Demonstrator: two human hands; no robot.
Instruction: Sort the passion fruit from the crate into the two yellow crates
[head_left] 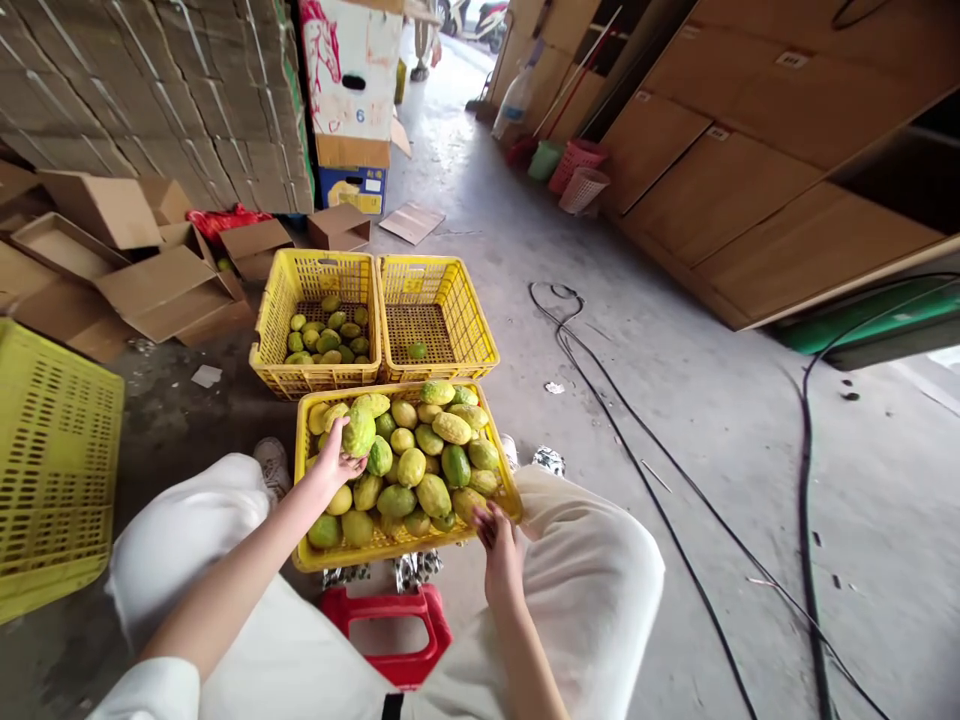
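Observation:
My left hand is closed around a bumpy yellow-green oval fruit, held above the left part of a full yellow crate. The crate sits between my knees, heaped with fruit of the same kind, some greener and some yellower. At its front right corner is my right hand. Its fingers are slightly bent and a little apart, resting by the rim close to a yellowish fruit. Whether the fingertips press on that fruit is hard to see.
Beyond the full crate stand two yellow crates, the left partly filled with fruit, the right holding one green fruit. Cardboard boxes litter the left, beside another yellow crate. Black cables cross the floor. A red plastic stool is beneath me.

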